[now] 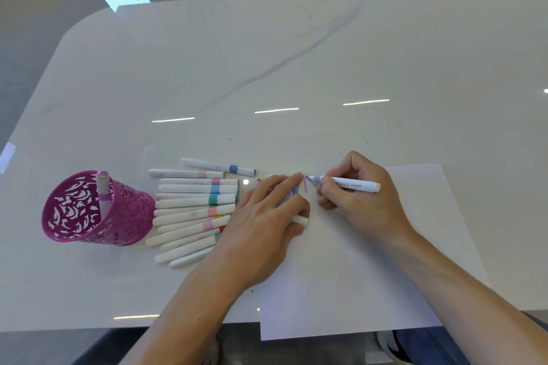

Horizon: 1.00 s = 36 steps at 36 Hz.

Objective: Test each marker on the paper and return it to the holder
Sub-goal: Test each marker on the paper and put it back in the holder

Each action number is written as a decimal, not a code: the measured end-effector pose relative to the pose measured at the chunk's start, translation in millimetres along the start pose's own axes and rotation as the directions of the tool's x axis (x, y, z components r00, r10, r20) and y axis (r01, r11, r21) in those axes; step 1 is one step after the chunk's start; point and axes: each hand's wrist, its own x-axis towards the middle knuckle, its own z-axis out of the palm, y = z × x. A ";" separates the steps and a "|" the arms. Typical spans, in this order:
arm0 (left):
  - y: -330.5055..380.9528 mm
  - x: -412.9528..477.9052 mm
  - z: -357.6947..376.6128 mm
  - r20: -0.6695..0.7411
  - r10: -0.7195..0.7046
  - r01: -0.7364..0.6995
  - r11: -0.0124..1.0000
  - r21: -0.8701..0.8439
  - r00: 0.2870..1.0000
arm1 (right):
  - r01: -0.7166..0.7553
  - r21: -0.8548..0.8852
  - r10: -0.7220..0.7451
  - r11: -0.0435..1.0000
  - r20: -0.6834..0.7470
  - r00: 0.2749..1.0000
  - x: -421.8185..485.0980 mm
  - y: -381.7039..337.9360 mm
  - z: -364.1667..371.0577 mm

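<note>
My right hand (354,198) grips a white marker (353,185) with a grey-blue band, its tip touching the white paper (370,275) near the top left corner. Pink and blue strokes (305,185) show there beside my fingers. My left hand (267,216) lies on the paper's left edge with fingers stretched forward, and a white cap (301,220) sits tucked under its curled lower fingers. A row of several white markers (192,207) lies left of that hand. The magenta cut-out holder (98,210) stands at the far left with one pink marker (103,187) upright inside.
All of this sits on a glossy white marble-look table (296,68). The paper's lower edge hangs over the table's near edge. Two more markers (218,167) lie apart above the row. Grey floor lies beyond the table.
</note>
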 end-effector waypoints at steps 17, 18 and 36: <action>3.2 0.8 -4.5 0.054 -0.025 0.024 0.999 0.028 0.998 | -0.027 -0.029 0.028 0.999 0.020 0.999 3.0 2.2 -1.1; 3.4 0.7 -4.7 0.058 -0.028 0.026 0.999 0.030 0.998 | -0.025 -0.039 0.026 0.999 0.022 0.999 3.0 2.5 -1.3; 3.3 1.2 -4.1 0.048 -0.028 0.027 1.000 0.014 0.998 | -0.054 -0.045 0.056 0.998 0.040 0.998 3.4 1.1 -1.4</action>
